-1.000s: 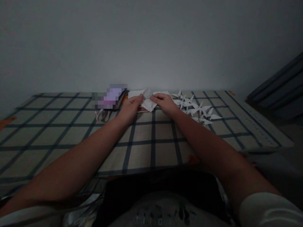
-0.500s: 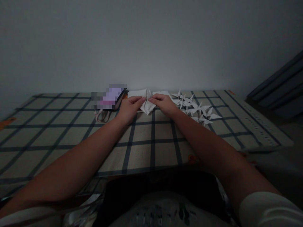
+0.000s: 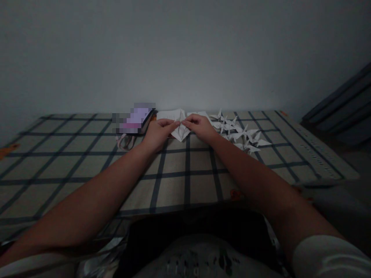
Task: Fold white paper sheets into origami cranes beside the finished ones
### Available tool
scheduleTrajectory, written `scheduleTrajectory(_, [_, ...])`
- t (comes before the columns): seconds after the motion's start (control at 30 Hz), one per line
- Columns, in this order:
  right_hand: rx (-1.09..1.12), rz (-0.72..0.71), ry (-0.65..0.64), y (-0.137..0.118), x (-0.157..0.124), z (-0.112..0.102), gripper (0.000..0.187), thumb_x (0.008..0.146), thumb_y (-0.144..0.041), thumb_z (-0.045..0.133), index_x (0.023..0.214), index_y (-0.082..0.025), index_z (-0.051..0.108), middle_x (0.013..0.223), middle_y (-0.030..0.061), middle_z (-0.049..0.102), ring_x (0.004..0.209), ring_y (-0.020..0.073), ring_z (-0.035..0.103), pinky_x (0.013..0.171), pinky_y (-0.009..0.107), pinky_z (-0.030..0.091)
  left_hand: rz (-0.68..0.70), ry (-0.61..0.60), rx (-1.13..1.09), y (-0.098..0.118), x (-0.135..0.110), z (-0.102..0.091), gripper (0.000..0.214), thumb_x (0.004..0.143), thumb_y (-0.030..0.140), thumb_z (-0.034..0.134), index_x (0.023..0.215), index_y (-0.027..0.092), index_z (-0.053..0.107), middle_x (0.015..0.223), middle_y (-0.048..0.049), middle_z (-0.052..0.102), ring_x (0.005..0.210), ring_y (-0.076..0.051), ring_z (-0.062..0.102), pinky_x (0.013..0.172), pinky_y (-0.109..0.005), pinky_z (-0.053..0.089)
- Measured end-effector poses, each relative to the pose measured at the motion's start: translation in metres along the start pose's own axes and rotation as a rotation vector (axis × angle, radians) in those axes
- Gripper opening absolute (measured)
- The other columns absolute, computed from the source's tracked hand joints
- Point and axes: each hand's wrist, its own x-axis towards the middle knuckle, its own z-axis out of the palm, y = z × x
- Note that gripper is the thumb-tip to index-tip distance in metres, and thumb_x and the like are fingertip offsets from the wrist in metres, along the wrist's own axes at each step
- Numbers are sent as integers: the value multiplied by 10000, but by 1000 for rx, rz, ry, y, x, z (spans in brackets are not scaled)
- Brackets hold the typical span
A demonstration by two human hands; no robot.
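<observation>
Between my hands is a piece of folded white paper (image 3: 181, 133), diamond-shaped with a crease down its middle. My left hand (image 3: 160, 131) pinches its left side, thumb and fingers closed at the centre. From the other side my right hand (image 3: 200, 125) grips it the same way, the two sets of fingertips almost touching. Several white origami cranes (image 3: 245, 134) lie in a cluster to the right of my right hand. Behind the folded piece are white paper sheets (image 3: 167, 114), partly covered by my hands.
A phone or case with a purple, pixelated face (image 3: 137, 117) lies left of my left hand, a pale strap (image 3: 125, 141) hanging from it. The checked tablecloth (image 3: 174, 185) covers the table up to the grey wall (image 3: 185, 54). Dark folded fabric (image 3: 344, 104) is at the right.
My fingertips have drawn slightly closer together at the paper's centre, and its lower point looks a little flatter and wider. The cranes and purple item have stayed in place.
</observation>
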Motion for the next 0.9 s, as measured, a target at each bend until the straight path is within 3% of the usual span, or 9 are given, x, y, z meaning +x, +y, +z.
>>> scheduleTrajectory(0.2, [59,53,-45,-2,-1,2,289,797,-444,722,736,-183,613,714,-18,595,687,115,521,676,266,441,-32,-16,-13,4,-1,2,513,511,563,924,725,138,731,687,-48,703,597,-147,602,575,-267,468])
scheduleTrajectory(0.33, [126,79,-20,-6,-1,3,285,806,-464,699,779,-191,622,712,-23,589,640,107,508,623,257,444,3,-20,63,1,-1,1,448,564,533,908,705,143,739,663,-48,691,569,-134,563,554,-262,417])
scheduleTrajectory(0.57, [134,109,39,-7,-1,3,263,763,-442,727,785,-188,663,686,-20,607,647,112,531,645,261,468,43,-31,193,0,-1,-2,398,621,510,880,729,147,761,640,-46,684,549,-132,542,538,-257,381])
scheduleTrajectory(0.9, [192,139,116,-3,3,3,276,759,-447,750,832,-186,696,764,4,658,708,119,576,703,273,504,-7,-49,188,-1,-2,-1,422,605,535,879,713,151,742,663,-56,702,550,-132,559,541,-258,397])
